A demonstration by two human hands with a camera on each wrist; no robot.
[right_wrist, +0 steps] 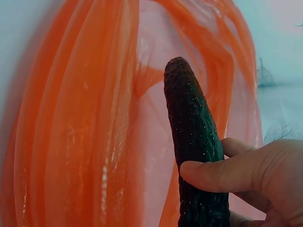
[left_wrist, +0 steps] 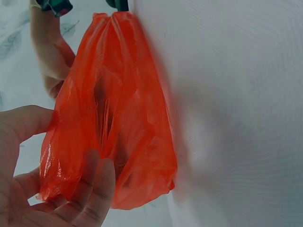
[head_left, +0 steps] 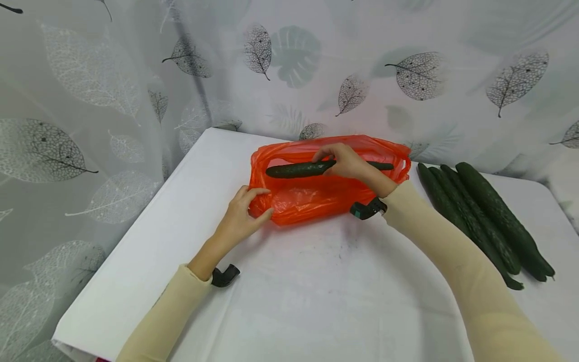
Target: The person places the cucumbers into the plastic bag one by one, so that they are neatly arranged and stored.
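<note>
A long dark green cucumber (head_left: 296, 170) is pinched near its middle by my right hand (head_left: 341, 160), over the mouth of a red plastic bag (head_left: 307, 200). The right wrist view shows the thumb (right_wrist: 208, 176) across the bumpy skin of the cucumber (right_wrist: 195, 118), with fingers on the far side. The bag lies on its side, mouth open. My left hand (head_left: 239, 213) is at the bag's left end, thumb and fingers spread apart and touching the film. In the left wrist view, dark shapes show through the red bag (left_wrist: 128, 104), and some left fingertips are partly behind film.
Several more cucumbers (head_left: 486, 221) lie side by side at the right of the white-covered table (head_left: 325, 301). A leaf-patterned curtain (head_left: 289, 65) hangs behind the table and along its left side. Black cameras (head_left: 224, 276) are worn on both wrists.
</note>
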